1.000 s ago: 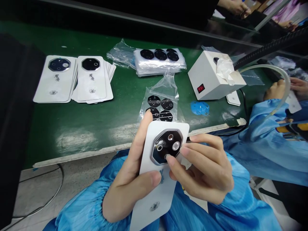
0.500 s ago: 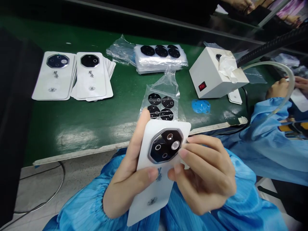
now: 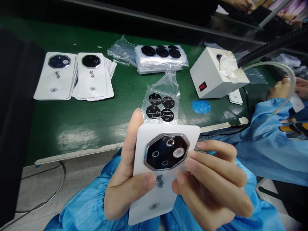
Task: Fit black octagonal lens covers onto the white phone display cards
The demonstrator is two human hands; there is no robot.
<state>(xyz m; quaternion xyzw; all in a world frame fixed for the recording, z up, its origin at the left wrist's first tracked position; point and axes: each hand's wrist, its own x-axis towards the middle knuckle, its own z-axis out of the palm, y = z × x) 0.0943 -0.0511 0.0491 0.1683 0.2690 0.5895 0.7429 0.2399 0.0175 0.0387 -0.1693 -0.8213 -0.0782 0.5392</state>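
My left hand is closed around a white phone back cover, its thumb lying across the front below the camera area. The cover carries an octagonal black camera panel with a silver rim and several lens rings; one ring on the right is pale. My right hand is curled at the cover's right edge. Its fingertips touch the panel's right rim and the cover just below it; whether they pinch something small is hidden. Just behind the cover lies a clear film sheet with black octagonal pieces.
Stacked white covers lie at left on the green bench. Farther back is a pile of bagged film sheets. At right stand a white box with a red switch, a blue patch and a co-worker's sleeve.
The cover has come nearer and tilted, so its camera panel looks larger. My right hand has moved right and down with it, its fingertips still at the panel's right edge.
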